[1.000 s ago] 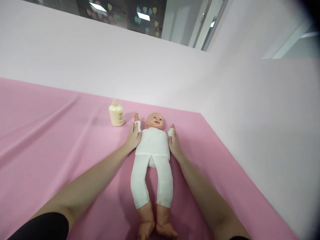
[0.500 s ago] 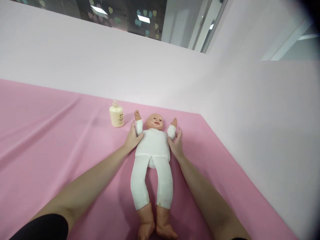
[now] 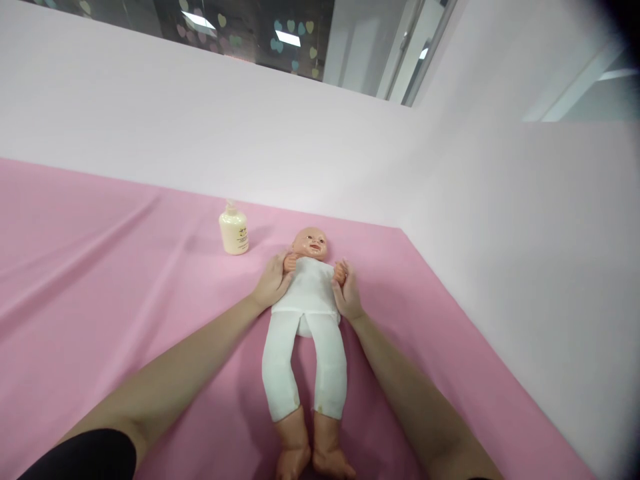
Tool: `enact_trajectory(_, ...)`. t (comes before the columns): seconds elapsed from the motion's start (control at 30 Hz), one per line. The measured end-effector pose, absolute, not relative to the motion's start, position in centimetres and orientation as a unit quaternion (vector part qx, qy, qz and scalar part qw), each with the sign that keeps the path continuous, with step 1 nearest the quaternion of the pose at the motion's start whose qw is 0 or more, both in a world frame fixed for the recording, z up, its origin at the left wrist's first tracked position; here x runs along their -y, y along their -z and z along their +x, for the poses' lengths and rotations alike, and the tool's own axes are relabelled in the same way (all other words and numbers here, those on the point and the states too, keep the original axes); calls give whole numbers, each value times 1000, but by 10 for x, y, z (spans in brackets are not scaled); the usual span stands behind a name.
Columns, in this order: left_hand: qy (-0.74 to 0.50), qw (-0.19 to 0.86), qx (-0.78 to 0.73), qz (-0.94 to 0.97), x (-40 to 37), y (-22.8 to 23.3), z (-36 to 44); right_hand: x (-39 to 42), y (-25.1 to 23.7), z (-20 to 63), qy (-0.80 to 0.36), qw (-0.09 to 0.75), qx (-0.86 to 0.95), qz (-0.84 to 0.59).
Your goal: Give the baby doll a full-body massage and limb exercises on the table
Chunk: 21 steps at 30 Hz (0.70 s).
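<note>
A baby doll [image 3: 306,313] in a white cloth suit lies on its back on the pink sheet [image 3: 125,293], head away from me and bare feet towards me. My left hand [image 3: 273,280] grips the doll's arm on the left and folds it onto the chest. On the other side my right hand [image 3: 346,293] holds the second arm, also bent in over the chest. The doll's small hands show just above my fingers.
A cream pump bottle [image 3: 233,229] stands upright on the sheet left of the doll's head. Pale pink walls [image 3: 500,220] close the surface at the back and on the right. A window strip runs along the top.
The doll's arms were spread outwards with my hands at its sides. Both of my hands have taken hold of the arms and brought them inwards onto the chest.
</note>
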<state>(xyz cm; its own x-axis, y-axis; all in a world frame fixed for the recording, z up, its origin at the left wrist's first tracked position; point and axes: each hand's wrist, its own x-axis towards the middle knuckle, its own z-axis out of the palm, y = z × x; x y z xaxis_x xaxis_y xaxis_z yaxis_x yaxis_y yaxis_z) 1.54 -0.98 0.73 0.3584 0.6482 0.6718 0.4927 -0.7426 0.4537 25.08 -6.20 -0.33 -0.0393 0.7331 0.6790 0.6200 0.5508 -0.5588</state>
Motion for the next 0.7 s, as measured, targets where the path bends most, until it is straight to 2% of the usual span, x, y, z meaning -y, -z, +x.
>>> enact_trajectory(0.13, -440, 90, -402, 798, 2, -2, 17, 55, 2, 251, -41, 467, 685, -557)
enact_trajectory(0.33, -389, 131, -467, 783, -8, 5, 13, 42, 16, 264, -56, 433, 665, -605)
enact_trajectory(0.57, -321, 157, -566, 743, -5, 0, 11, 36, 24, 269, -92, 441, 639, -624)
enact_trajectory(0.7, -348, 199, -540, 740, -2, -7, 9, 42, 14, 266, -46, 504, 623, -596)
